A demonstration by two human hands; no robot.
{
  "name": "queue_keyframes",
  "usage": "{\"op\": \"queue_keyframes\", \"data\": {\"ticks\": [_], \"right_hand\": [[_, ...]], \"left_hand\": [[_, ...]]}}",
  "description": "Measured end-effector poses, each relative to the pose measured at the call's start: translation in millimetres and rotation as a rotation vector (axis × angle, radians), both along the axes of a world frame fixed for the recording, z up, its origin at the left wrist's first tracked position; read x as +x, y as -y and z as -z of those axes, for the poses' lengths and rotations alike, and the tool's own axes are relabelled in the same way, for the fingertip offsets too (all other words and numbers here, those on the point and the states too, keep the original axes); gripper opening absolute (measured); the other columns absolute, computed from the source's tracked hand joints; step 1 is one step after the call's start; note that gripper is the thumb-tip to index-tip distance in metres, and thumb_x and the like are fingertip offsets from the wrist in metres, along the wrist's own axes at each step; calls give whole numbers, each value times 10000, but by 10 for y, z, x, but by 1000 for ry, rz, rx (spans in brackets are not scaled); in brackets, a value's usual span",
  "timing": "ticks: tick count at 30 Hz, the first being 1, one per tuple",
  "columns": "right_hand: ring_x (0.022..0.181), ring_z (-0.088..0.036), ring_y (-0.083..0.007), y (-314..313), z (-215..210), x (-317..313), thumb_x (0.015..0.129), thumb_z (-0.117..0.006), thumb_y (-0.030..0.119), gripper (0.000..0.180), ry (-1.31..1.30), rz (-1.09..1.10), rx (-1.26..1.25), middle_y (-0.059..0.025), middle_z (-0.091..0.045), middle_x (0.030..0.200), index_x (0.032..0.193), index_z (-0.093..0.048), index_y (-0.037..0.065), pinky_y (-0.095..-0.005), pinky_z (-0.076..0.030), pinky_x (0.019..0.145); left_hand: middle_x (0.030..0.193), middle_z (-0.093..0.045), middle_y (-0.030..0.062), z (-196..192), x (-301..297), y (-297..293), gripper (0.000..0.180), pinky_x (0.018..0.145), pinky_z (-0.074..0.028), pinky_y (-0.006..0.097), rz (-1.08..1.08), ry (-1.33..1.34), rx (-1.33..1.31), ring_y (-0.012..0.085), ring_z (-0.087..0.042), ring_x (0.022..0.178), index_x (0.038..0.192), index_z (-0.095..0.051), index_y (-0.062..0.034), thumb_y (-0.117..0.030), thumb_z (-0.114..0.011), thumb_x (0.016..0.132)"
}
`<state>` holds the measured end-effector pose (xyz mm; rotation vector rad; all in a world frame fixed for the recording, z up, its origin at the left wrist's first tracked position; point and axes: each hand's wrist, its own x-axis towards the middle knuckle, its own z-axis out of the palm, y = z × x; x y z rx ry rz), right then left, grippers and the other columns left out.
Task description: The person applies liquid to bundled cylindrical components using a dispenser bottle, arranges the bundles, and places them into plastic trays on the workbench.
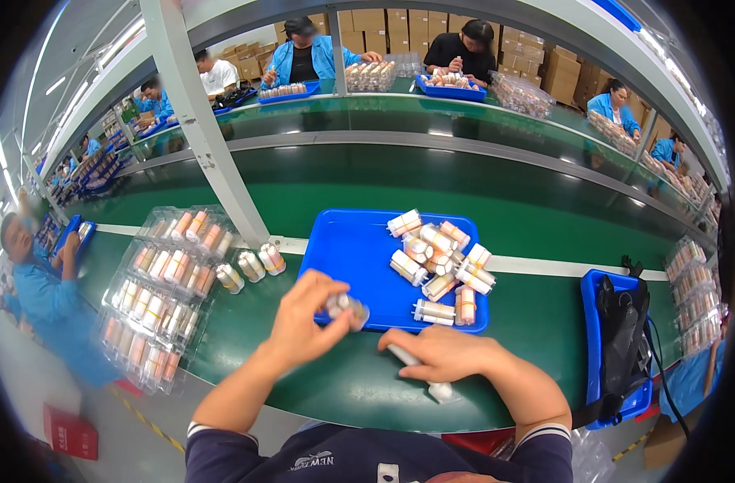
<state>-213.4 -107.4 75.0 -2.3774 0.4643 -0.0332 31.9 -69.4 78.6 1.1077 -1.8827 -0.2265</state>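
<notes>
Above the near edge of the blue tray (323, 266), my left hand (301, 318) is closed on a short bundle of small tubes (347, 311), its end tilted toward the right and slightly blurred. My right hand (448, 354) is low over the green bench, its fingers curled round a slim white tube (403, 354). Just below that hand lies a small white crumpled piece (442, 392). Several banded bundles of pale and pink tubes (440, 262) are heaped in the right half of the tray.
Clear plastic trays filled with tube bundles (154, 298) stand at left, beside loose bundles (250, 266). A grey post (214, 153) rises behind them. At right, a blue bin (593, 346) holds a black item with a cable. Co-workers (49, 298) sit at left and across the belt.
</notes>
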Motion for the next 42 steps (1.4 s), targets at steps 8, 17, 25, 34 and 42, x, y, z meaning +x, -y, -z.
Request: {"op": "queue_keyframes", "data": {"ticks": [8,17,25,34,42], "right_hand": [[501,-600,-240,-133,-250,-135,843,-632,107,370,519,342,-289,-68,-549,556,1165,-450,87,-357,-413,484],[693,-618,-155,-1,-106,-95,799,-653,-23,437,853,453,-459,-109,-629,811,1159,-409,14,-249,-472,611],[636,-605,-148,6,22,45,789,-644,-60,457,801,373,-390,-91,-625,768,1172,-406,9,-242,-463,560],[691,-610,-191,7,58,47,798,-635,-42,519,667,294,-493,-100,-625,825,1239,-367,7,-298,-463,698],[647,-641,-253,-137,-91,27,840,-601,-14,573,862,192,-391,-216,-617,786,1275,-231,29,-294,-497,532]], "left_hand": [[883,-538,89,450,-290,-405,306,606,-480,290,38,-64,157,198,-578,735,969,-654,-23,-92,-769,694],[862,-557,60,534,-275,-370,396,589,-480,257,93,-111,190,153,-570,730,1072,-664,-55,-48,-776,692],[860,-550,49,637,-238,-331,614,590,-421,260,66,-218,234,134,-467,655,1177,-578,-36,-144,-838,632],[821,-559,69,656,-267,-431,419,605,-472,310,99,-191,283,183,-576,692,1017,-572,-24,-148,-792,682],[792,-544,74,702,-317,-410,402,607,-464,341,166,-221,287,224,-568,678,963,-568,-29,-158,-798,659]]}}
